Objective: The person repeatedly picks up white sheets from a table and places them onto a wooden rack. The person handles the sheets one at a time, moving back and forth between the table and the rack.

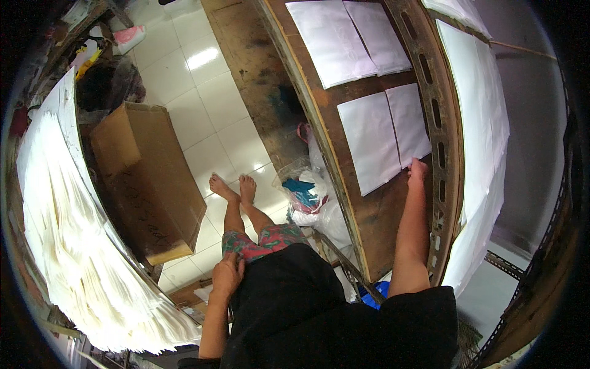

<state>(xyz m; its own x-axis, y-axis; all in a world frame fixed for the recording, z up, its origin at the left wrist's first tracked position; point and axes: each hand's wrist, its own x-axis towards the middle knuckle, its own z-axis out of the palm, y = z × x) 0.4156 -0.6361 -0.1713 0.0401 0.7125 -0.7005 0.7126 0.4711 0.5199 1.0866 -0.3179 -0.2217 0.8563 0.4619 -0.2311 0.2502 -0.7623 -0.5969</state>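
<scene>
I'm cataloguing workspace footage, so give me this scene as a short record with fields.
Left hand: against the patterned shorts
Right hand: at the near edge of a white sheet; grip unclear
Brown board: bears paired white sheets, near and far
Left side: cardboard box, large paper pile
Floor: pale, glossy tiles

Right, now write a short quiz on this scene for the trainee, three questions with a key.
1. Multiple choice: what is the right hand at?
a) the cardboard box
b) the near edge of a white rectangle
c) the clear plastic bag

2. True or false: the left hand lies on the floor tiles.

3. Count: how many separate white rectangles show on the brown tabletop?

Key: 1 b; 2 false, it is at the person's lap, by the patterned shorts; 3 four.
</scene>
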